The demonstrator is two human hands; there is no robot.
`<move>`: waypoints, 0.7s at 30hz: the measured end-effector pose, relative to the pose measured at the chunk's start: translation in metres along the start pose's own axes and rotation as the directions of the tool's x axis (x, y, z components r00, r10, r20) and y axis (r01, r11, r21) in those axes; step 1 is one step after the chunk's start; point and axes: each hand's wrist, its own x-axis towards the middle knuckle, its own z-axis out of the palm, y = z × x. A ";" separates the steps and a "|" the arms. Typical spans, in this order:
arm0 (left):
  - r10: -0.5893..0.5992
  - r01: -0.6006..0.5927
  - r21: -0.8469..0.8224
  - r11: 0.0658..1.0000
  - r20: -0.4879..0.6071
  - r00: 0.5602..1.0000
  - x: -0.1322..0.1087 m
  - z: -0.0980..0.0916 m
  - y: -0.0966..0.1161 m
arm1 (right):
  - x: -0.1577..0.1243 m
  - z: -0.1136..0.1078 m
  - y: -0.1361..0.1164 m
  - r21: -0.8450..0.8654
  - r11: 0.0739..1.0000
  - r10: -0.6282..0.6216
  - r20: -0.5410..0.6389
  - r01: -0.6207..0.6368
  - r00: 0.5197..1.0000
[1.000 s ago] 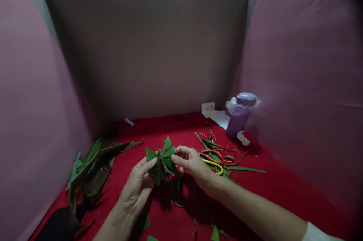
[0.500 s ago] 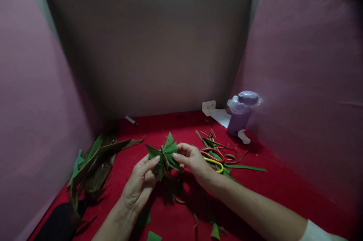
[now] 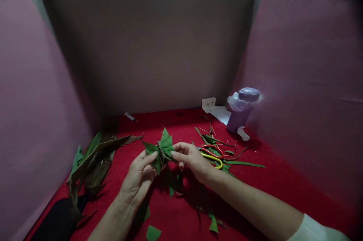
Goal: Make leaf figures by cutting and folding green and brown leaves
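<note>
Head view: the left hand (image 3: pixel 137 178) and right hand (image 3: pixel 195 163) pinch the leaf piece (image 3: pixel 165 143) from opposite sides above the red cloth (image 3: pixel 283 178), probably to steady its points; the scissors (image 3: pixel 211 157) lie among scraps (image 3: pixel 245 164), perhaps for easy reach.

No readable text; folded white card (image 3: pixel 208 104) at back has dark marks, too small to read.

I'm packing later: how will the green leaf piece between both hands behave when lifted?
The green leaf piece is probably light, being thin leaf. Its tips stand out without drooping, suggesting some stiffness, though those thin edges might tear.
</note>
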 end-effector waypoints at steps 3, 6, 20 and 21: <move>-0.028 0.025 -0.043 0.999 -0.065 0.997 -0.001 0.002 0.002 | 0.000 -0.001 0.001 0.022 0.999 0.023 -0.010 -0.023 1.000; -0.062 0.058 -0.042 0.997 -0.107 0.992 -0.001 0.001 0.003 | 0.002 -0.005 0.003 0.048 0.998 0.042 -0.017 -0.041 0.999; -0.038 0.056 0.112 0.992 -0.156 0.987 -0.001 -0.002 0.002 | 0.003 -0.006 0.005 0.085 0.994 0.066 -0.028 -0.064 0.997; -0.035 0.051 0.097 0.994 -0.162 0.986 0.000 -0.001 0.002 | 0.003 -0.006 0.005 0.086 0.994 0.066 -0.026 -0.064 0.997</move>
